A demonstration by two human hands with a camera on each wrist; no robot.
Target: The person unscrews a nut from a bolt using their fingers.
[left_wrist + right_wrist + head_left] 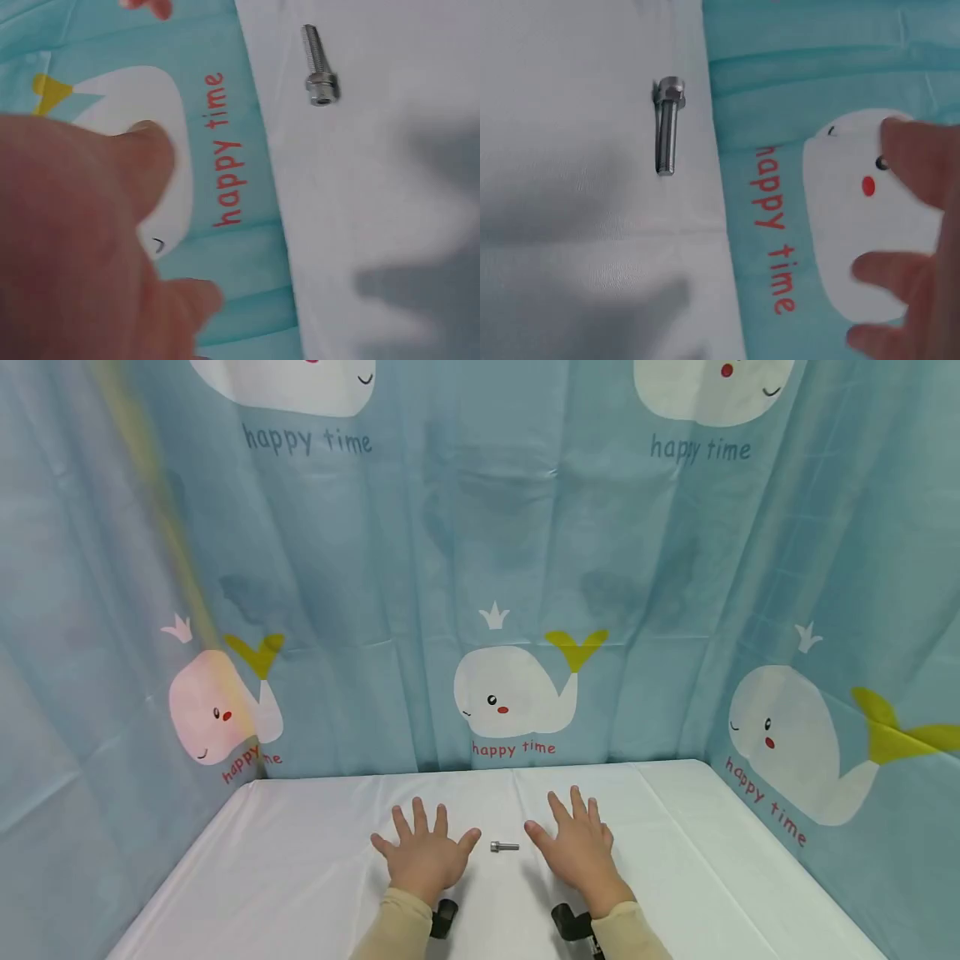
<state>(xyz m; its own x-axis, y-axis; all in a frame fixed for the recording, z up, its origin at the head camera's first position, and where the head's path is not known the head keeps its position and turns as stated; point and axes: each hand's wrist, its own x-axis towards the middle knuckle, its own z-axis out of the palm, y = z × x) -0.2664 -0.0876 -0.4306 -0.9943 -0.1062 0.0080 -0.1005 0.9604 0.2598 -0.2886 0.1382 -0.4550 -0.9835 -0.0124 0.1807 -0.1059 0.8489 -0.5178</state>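
Observation:
A silver metal bolt (pixel 505 846) lies on its side on the white cloth, between the two hands. Its cylindrical head points left in the head view, and a nut-like collar sits close against the head of the bolt (pixel 321 79) in the left wrist view. My left hand (pixel 426 858) hovers to the left of it, fingers spread and holding nothing. On the other side, my right hand (pixel 579 850) is also above the cloth with straight, spread fingers. In the right wrist view the bolt (pixel 670 124) is apart from the fingers (pixel 892 274).
White cloth (pixel 300 860) covers the table, whose far edge meets a blue curtain (pixel 420 568) printed with whales. The curtain also hangs along the left and right sides. Black wrist-camera mounts (pixel 572 922) sit beneath both wrists.

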